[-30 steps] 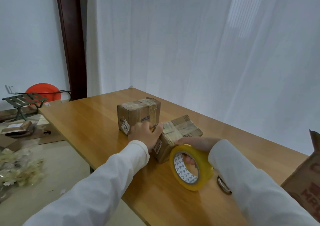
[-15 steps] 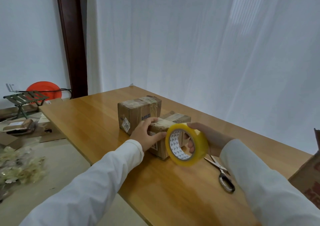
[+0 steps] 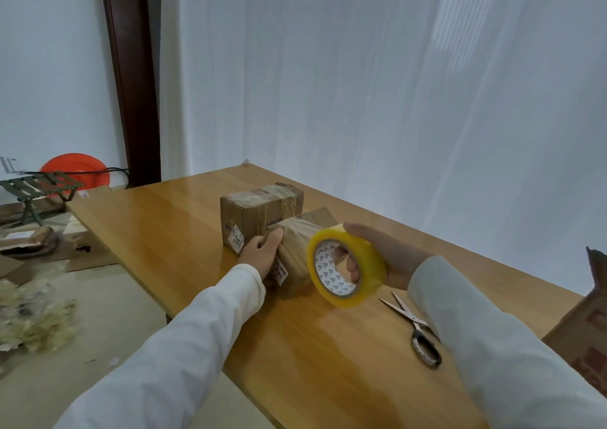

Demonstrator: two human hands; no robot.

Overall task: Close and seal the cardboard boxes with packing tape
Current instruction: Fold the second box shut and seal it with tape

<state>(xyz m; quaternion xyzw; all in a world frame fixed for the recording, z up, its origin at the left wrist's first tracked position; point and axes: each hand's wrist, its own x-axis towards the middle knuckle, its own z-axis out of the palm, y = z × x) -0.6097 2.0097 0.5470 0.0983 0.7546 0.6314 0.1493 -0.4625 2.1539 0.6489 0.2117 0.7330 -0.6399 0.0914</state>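
Two fingers point(image 3: 353, 266) of the right hand point(image 3: 391, 258) curl through the core of the yellow tape roll point(image 3: 345, 266), gripping it above the tabletop point(image 3: 170, 231). Beside it, the left hand point(image 3: 262, 251) clasps the near cardboard box point(image 3: 295, 254), which touches a taped box point(image 3: 259, 212) behind. Scissors point(image 3: 414, 327) lie nearby.

Plain room, makeshift packing spot: wooden table point(image 3: 164, 231), white curtain point(image 3: 394, 100), cardboard scraps point(image 3: 42, 248) on floor.

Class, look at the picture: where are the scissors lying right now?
The scissors lie on the wooden table, lower right of the head view, just below the tape roll and beside the right sleeve.
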